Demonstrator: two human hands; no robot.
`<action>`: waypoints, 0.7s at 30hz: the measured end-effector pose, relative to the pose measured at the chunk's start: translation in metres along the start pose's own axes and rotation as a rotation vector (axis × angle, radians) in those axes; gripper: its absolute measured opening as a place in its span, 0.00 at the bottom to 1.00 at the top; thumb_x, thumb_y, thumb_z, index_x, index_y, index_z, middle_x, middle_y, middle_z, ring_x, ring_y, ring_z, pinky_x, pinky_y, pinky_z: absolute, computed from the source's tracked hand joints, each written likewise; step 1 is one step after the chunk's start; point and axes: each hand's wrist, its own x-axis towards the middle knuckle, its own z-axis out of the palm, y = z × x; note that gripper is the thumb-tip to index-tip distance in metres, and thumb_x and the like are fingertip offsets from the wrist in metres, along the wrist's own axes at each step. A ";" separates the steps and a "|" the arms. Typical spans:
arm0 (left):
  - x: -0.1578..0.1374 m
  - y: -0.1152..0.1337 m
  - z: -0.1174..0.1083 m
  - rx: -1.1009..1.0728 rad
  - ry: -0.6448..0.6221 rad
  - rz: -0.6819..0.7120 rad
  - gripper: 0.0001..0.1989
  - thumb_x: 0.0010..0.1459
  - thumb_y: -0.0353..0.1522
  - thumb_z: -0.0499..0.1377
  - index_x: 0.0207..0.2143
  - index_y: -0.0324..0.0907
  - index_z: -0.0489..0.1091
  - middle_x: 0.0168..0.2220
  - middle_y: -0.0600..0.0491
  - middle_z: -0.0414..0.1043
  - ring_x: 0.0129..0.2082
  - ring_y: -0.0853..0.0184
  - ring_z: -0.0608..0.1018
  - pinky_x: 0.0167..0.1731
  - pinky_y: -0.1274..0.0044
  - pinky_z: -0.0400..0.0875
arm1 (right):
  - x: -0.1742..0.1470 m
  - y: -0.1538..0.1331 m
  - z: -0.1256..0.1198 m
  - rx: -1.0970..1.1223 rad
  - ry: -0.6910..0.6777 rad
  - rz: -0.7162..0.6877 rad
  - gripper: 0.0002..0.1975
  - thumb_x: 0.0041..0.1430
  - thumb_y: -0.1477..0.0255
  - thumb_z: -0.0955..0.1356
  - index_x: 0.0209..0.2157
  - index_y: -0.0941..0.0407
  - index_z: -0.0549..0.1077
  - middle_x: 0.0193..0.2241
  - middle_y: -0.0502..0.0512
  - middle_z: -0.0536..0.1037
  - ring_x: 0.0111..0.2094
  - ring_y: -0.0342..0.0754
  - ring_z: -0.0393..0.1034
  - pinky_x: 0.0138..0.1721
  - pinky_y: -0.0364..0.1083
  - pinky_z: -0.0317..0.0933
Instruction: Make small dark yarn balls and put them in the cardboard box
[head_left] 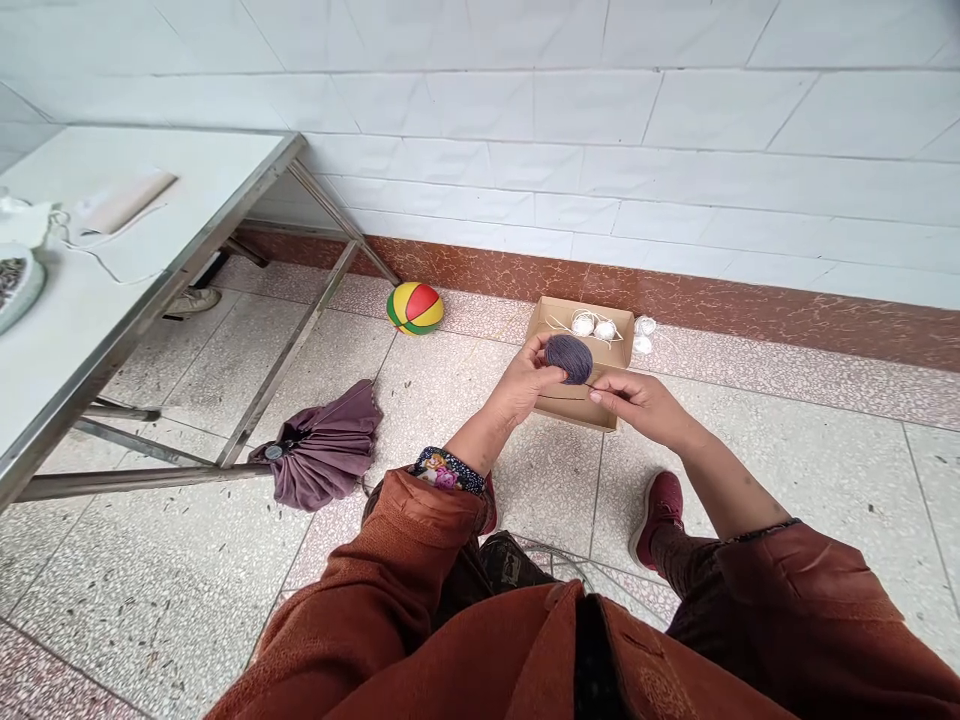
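Note:
A dark grey-purple ball of yarn [569, 359] is in my left hand [527, 378], with the fingers curled around its left side. A thin dark strand runs from the ball to my right hand [626, 402], where thumb and forefinger pinch it just right of the ball. Below both hands, a shallow cardboard box [551, 312] lies on the floor against the wall. Two white yarn balls [583, 323] with loose ends sit in its far part. My hands hide some of the box's middle.
More white balls [643, 335] lie right of the box. A colourful ball [415, 307] rests by the wall. At left stands a metal-framed table [247, 190] with a bowl [19, 285] on it; a purple pleated bag [330, 447] lies by its leg. Small dark debris dots the floor.

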 end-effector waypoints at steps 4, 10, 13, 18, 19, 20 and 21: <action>-0.006 0.001 0.004 0.204 -0.100 -0.079 0.34 0.41 0.27 0.64 0.55 0.43 0.68 0.47 0.49 0.72 0.44 0.64 0.73 0.49 0.69 0.66 | -0.002 -0.004 -0.010 0.176 0.119 0.024 0.15 0.61 0.55 0.71 0.32 0.52 0.78 0.29 0.51 0.78 0.31 0.47 0.69 0.35 0.47 0.64; -0.014 -0.009 0.013 0.134 -0.500 -0.161 0.50 0.42 0.28 0.66 0.69 0.51 0.55 0.49 0.49 0.72 0.45 0.63 0.73 0.51 0.66 0.63 | 0.003 0.000 -0.012 0.153 0.292 0.037 0.14 0.59 0.56 0.72 0.30 0.52 0.77 0.27 0.50 0.76 0.30 0.47 0.67 0.36 0.48 0.63; -0.015 -0.009 0.015 -0.003 -0.559 -0.138 0.51 0.43 0.31 0.68 0.69 0.54 0.54 0.51 0.48 0.72 0.49 0.59 0.74 0.50 0.66 0.64 | 0.004 0.007 -0.008 0.113 0.295 0.088 0.14 0.60 0.57 0.71 0.30 0.53 0.77 0.28 0.50 0.76 0.31 0.47 0.68 0.35 0.47 0.63; -0.014 0.000 0.014 -0.128 -0.437 -0.084 0.37 0.43 0.31 0.67 0.59 0.49 0.69 0.52 0.47 0.72 0.51 0.58 0.74 0.50 0.68 0.67 | 0.005 0.019 -0.003 0.006 0.235 0.184 0.16 0.64 0.58 0.66 0.28 0.54 0.74 0.26 0.50 0.75 0.29 0.47 0.67 0.32 0.46 0.60; -0.013 0.001 0.012 -0.151 -0.385 -0.068 0.33 0.43 0.30 0.66 0.55 0.47 0.71 0.52 0.47 0.73 0.51 0.59 0.74 0.50 0.69 0.67 | 0.005 0.019 -0.001 -0.017 0.219 0.178 0.15 0.64 0.59 0.66 0.29 0.54 0.74 0.26 0.50 0.76 0.29 0.47 0.67 0.32 0.46 0.60; -0.011 0.002 0.011 -0.170 -0.325 -0.054 0.30 0.43 0.30 0.66 0.53 0.45 0.72 0.51 0.47 0.73 0.50 0.60 0.74 0.49 0.70 0.67 | 0.005 0.019 0.000 -0.040 0.201 0.163 0.15 0.64 0.59 0.66 0.29 0.54 0.74 0.26 0.50 0.76 0.29 0.48 0.68 0.33 0.46 0.61; -0.009 0.002 0.009 -0.184 -0.260 -0.039 0.29 0.44 0.30 0.66 0.52 0.45 0.71 0.51 0.47 0.73 0.49 0.61 0.74 0.49 0.70 0.68 | 0.005 0.018 0.001 -0.063 0.180 0.142 0.15 0.64 0.59 0.66 0.30 0.53 0.74 0.26 0.50 0.76 0.30 0.48 0.68 0.33 0.47 0.61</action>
